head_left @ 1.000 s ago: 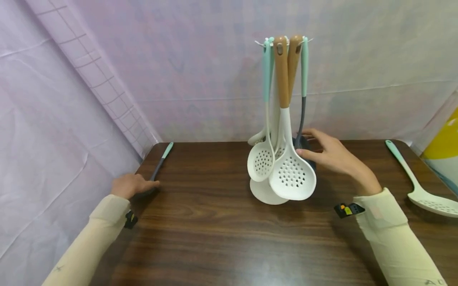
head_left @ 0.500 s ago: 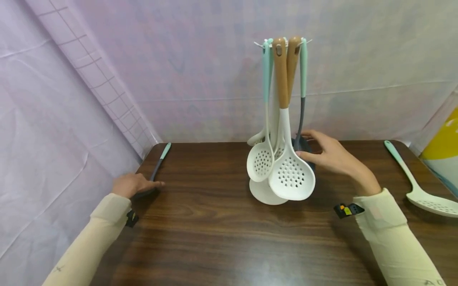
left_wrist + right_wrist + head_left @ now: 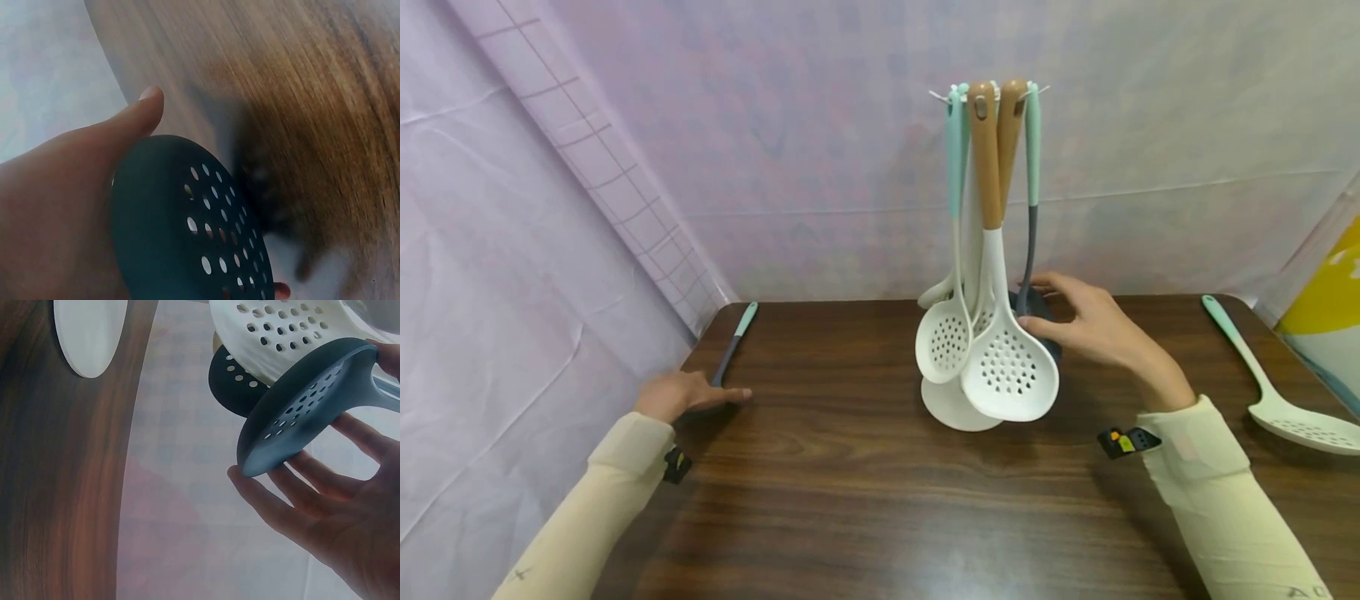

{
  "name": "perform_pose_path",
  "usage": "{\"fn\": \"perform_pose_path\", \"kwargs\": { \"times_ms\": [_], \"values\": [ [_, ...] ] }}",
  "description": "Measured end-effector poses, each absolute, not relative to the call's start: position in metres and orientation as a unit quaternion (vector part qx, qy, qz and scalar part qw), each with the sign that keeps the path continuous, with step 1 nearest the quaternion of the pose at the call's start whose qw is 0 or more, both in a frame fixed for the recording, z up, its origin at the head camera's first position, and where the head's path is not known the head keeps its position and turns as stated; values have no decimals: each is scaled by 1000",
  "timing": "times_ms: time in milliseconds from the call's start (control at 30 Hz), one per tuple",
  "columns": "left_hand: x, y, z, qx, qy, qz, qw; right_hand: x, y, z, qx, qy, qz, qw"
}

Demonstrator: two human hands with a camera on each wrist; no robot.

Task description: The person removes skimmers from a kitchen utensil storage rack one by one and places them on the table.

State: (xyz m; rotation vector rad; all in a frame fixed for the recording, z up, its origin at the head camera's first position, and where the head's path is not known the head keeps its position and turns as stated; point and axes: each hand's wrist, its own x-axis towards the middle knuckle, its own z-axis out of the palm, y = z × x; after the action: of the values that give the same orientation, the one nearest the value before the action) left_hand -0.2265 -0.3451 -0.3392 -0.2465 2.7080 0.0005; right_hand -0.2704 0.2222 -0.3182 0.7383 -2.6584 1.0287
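Note:
My left hand (image 3: 673, 396) holds the head of a dark skimmer at the table's left side. That skimmer's mint-and-grey handle (image 3: 730, 354) points to the back edge. In the left wrist view, its perforated dark-green head (image 3: 169, 206) covers much of the hand, with the thumb at its rim. My right hand (image 3: 1090, 325) grips the head of another dark skimmer (image 3: 300, 406), which hangs by its mint handle (image 3: 1033, 158) from the white utensil rack (image 3: 955, 408). The thumb is near its neck and the fingers spread behind the bowl.
A wooden-handled white skimmer (image 3: 1009, 367) and a smaller white skimmer (image 3: 943, 342) hang at the rack's front, with more utensils behind. A pale slotted utensil (image 3: 1296, 421) lies on the table's right side. Pale sheeting (image 3: 820, 167) stands behind the brown table (image 3: 850, 500).
A digit of my left hand stretches further out to the right over the table. The right hand keeps its place at the hanging skimmer. The view has shifted slightly.

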Motion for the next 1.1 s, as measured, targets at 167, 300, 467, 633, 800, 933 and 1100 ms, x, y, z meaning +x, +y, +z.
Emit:
{"fn": "perform_pose_path", "kwargs": {
  "times_ms": [167,300,467,633,800,933,1100],
  "values": [
    [-225,-343,-339,-93,974,4,205,-269,222,-318,248,-901,341,106],
    [-227,-341,-340,-95,977,6,190,-268,223,-315,246,-902,337,109],
    [-233,-336,-344,-83,989,11,118,-266,224,-313,239,-905,337,107],
    [-238,-325,-345,-48,998,0,39,-264,226,-310,235,-905,340,100],
    [-242,-305,-343,-26,1000,-5,-4,-262,229,-309,229,-906,342,101],
    [-244,-288,-341,-3,1000,15,-23,-261,232,-307,223,-908,343,94],
    [-249,-266,-341,49,997,22,-55,-256,241,-302,200,-917,338,76]
  ]
}}
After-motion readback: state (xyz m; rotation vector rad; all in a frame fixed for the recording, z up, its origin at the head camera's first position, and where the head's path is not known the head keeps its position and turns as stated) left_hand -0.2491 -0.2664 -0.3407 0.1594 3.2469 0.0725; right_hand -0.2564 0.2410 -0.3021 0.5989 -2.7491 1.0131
